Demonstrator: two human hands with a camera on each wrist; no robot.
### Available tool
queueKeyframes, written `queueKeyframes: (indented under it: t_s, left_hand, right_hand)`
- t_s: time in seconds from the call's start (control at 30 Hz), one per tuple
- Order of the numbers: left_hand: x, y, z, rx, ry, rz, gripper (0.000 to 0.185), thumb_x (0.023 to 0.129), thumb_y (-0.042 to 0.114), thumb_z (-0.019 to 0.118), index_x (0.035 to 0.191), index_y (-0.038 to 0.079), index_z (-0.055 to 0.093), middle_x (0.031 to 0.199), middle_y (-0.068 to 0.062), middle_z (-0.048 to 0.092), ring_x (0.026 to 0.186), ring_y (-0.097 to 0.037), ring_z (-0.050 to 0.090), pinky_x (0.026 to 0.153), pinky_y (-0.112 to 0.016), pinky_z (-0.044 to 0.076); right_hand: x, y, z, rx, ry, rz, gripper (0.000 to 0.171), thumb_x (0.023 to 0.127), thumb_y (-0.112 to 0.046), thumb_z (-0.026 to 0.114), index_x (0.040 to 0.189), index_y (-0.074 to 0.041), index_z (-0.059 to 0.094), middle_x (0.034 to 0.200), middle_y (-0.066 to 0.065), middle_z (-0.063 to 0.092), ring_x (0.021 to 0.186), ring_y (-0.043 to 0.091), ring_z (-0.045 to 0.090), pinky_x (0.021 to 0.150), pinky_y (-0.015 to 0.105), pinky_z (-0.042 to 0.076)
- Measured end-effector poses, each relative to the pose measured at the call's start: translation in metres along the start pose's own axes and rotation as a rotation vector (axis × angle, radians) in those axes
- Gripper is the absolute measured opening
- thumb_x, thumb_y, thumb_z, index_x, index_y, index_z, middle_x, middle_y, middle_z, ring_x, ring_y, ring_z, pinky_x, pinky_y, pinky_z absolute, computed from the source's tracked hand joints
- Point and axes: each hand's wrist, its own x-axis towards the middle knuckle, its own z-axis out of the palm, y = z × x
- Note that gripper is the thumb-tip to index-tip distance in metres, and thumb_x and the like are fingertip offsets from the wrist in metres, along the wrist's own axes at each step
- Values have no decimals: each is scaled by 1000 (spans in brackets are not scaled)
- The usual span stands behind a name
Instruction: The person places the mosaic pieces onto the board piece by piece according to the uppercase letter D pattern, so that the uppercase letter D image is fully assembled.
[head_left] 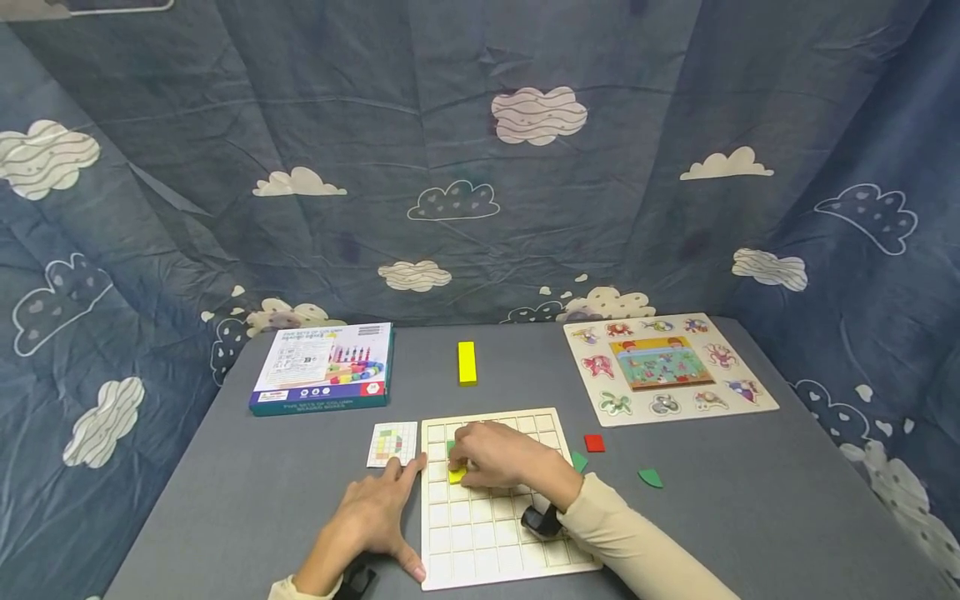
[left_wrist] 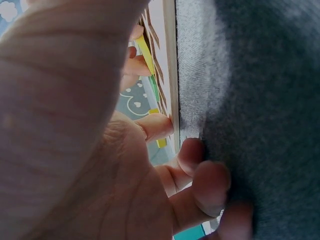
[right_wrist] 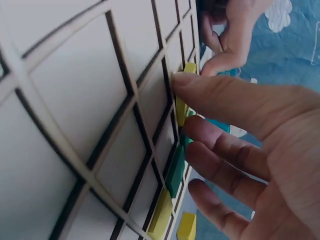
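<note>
A pale wooden grid board [head_left: 480,537] lies on the grey table before me. My right hand [head_left: 498,454] reaches over its upper left part, thumb and fingertips pinching a yellow square tile [right_wrist: 180,111] at a grid cell. Beyond that tile, partly hidden by the fingers, a green tile [right_wrist: 175,172] and another yellow tile [right_wrist: 161,215] sit in the grid. My left hand [head_left: 375,512] rests along the board's left edge, thumb near the lower corner and index fingertip higher up, fingers spread. Its remaining fingers touch the table beside a small pattern card [head_left: 392,442].
Right of the board lie a red square tile [head_left: 595,443], a green quarter-round tile [head_left: 650,477] and another green piece [head_left: 579,462]. Farther back are a boxed toy set [head_left: 322,367], a long yellow block [head_left: 467,364] and a sea-animal puzzle board [head_left: 630,400].
</note>
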Motion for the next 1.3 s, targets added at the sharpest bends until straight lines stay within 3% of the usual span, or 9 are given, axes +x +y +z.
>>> queueKeyframes:
  t_s: [0.23, 0.33, 0.53, 0.67, 0.9, 1.13, 1.3]
  left_hand:
    - [0, -2, 2, 6, 3, 10, 148, 29, 71, 90, 154, 16, 32, 130, -20, 53, 80, -33, 61, 71, -55, 50]
    - [0, -2, 2, 11, 9, 13, 148, 29, 71, 90, 154, 17, 32, 128, -18, 53, 79, -32, 60, 69, -54, 50]
    - [1, -2, 1, 8, 2, 1, 148, 30, 71, 91, 155, 17, 32, 131, -20, 53, 79, -33, 60, 70, -54, 50]
    - [1, -2, 2, 8, -6, 0, 148, 30, 71, 90, 155, 18, 32, 131, -20, 53, 80, -33, 60, 71, -55, 50]
    - [2, -2, 2, 1, -5, -2, 148, 29, 71, 90, 155, 18, 32, 130, -19, 53, 83, -35, 62, 73, -56, 50]
    - [1, -1, 3, 5, 4, 8, 148, 29, 71, 91, 154, 17, 32, 128, -18, 53, 79, -32, 60, 70, -55, 49]
    - [1, 0, 1, 4, 0, -5, 148, 30, 69, 91, 155, 16, 32, 132, -20, 52, 81, -32, 60, 72, -55, 49]
  right_hand:
    - [2, -4, 1, -28, 22, 40, 8, 84, -21, 81, 93, -20, 80, 88, -8, 67, 78, 3, 59, 70, 20, 50]
    - [1, -4, 1, -36, 33, 51, 2, 84, -21, 80, 86, -21, 78, 83, -9, 64, 73, 3, 54, 64, 21, 47]
    - [1, -4, 2, -51, 46, 31, 19, 86, -25, 80, 70, -22, 70, 70, -11, 49, 65, 4, 39, 56, 20, 35]
    - [2, -5, 2, -48, 56, 57, 16, 84, -25, 82, 72, -23, 72, 71, -12, 50, 64, 3, 39, 56, 19, 36]
    - [2, -6, 2, -25, 57, 112, 5, 84, -26, 83, 86, -23, 80, 79, -11, 62, 69, 1, 51, 63, 21, 46]
    - [1, -8, 2, -40, 48, 78, 21, 87, -19, 80, 68, -20, 70, 70, -9, 50, 63, 3, 40, 57, 19, 38]
    - [2, -10, 3, -77, 73, 105, 5, 85, -19, 81, 81, -20, 78, 78, -8, 62, 67, 2, 54, 63, 20, 48]
